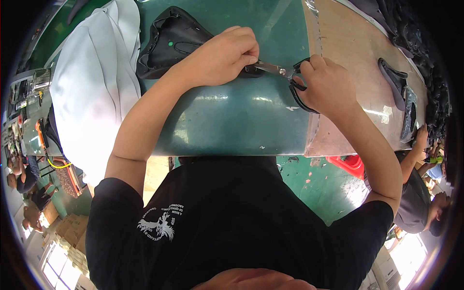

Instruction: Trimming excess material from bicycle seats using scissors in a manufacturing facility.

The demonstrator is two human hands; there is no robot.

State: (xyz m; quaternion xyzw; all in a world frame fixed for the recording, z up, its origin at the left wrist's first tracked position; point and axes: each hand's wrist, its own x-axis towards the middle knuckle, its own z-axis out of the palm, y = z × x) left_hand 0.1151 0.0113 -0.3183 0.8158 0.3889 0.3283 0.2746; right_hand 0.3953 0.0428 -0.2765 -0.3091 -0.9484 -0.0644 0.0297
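A black bicycle saddle point(166, 36) lies underside up on the green tabletop, its wide end to the left and its nose to the right. My left hand point(222, 55) is closed on the nose, thumb and fingers pinched together. Scissors point(278, 70) with black handles are gripped in my right hand point(331, 84). Their blades point left and reach the saddle's nose beside my left fingertips. Just where the tips sit is partly hidden by those fingers.
White sheets point(94, 82) are stacked to the left. A brownish board point(353, 38) covers the table's right part, with black saddle pieces point(394, 82) on it. More black pieces point(415, 43) are heaped far right, near a co-worker's arm point(419, 140). Below stands a red plastic object point(350, 166).
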